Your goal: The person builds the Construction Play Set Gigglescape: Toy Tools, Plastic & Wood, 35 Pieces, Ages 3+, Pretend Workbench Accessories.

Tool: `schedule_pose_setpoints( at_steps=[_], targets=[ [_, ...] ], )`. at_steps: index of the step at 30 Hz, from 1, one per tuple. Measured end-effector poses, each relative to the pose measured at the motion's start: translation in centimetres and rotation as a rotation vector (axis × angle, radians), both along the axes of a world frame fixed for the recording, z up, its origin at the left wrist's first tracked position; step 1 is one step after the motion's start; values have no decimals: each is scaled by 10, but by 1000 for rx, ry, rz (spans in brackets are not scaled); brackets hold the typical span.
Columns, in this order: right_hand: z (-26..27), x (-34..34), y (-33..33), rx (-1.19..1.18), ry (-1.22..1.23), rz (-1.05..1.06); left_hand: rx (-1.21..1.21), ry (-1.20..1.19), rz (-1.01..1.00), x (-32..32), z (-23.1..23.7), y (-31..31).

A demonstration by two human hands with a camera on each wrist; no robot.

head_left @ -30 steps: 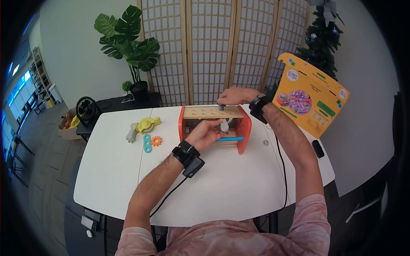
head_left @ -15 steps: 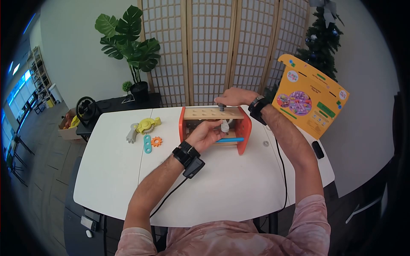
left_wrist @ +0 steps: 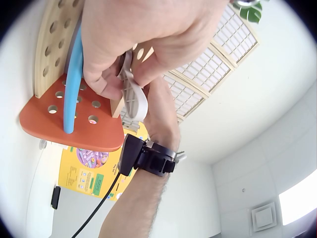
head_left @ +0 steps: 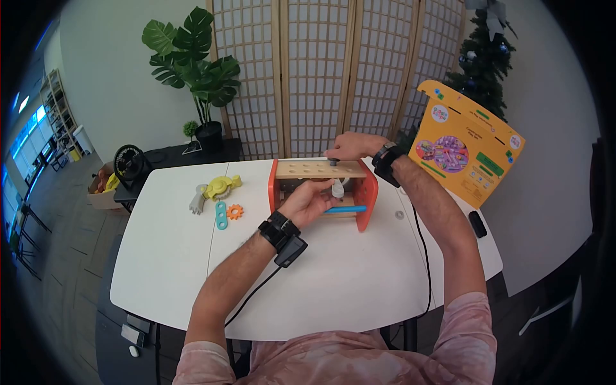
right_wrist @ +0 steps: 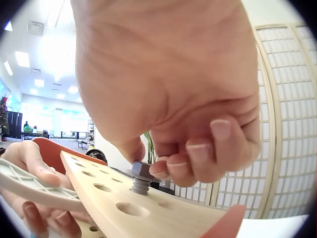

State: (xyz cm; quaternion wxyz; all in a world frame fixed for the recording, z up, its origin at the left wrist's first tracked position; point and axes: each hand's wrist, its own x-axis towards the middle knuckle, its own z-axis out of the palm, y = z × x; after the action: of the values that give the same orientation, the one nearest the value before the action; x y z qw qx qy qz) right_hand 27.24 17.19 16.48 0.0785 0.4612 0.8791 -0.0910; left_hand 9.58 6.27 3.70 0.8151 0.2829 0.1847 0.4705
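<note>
My right hand (head_left: 357, 146) pinches the hexagonal head of a grey toy bolt (right_wrist: 140, 171) between thumb and fingers. The bolt stands upright in the holed wooden top (head_left: 307, 169) of a toy workbench, near its right end, with some thread showing above the wood. Below that board, my left hand (head_left: 307, 203) grips a pale grey plastic tool (left_wrist: 133, 96) with a lattice-ribbed handle; its far end is hidden behind the fingers and board. A blue bar (head_left: 350, 209) crosses the front of the bench between red-orange side panels (head_left: 366, 199).
Left of the bench lie a yellow toy piece (head_left: 219, 187), a grey piece (head_left: 197, 203), a teal two-holed strip (head_left: 221, 216) and an orange gear (head_left: 235, 212). A small clear ring (head_left: 400, 215), a black cable and a yellow box (head_left: 471, 141) are at the right.
The grey bolt stands lower above the board than before, and my right fingers have shifted slightly around its head. My left hand and its tool stay in place.
</note>
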Motion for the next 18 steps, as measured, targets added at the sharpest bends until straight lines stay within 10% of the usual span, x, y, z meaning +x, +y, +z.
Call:
schedule_pose_setpoints(
  at_steps=[18],
  targets=[
    [-17, 3, 22, 80, 22, 43, -3, -13, 2, 0, 0, 0]
  ],
)
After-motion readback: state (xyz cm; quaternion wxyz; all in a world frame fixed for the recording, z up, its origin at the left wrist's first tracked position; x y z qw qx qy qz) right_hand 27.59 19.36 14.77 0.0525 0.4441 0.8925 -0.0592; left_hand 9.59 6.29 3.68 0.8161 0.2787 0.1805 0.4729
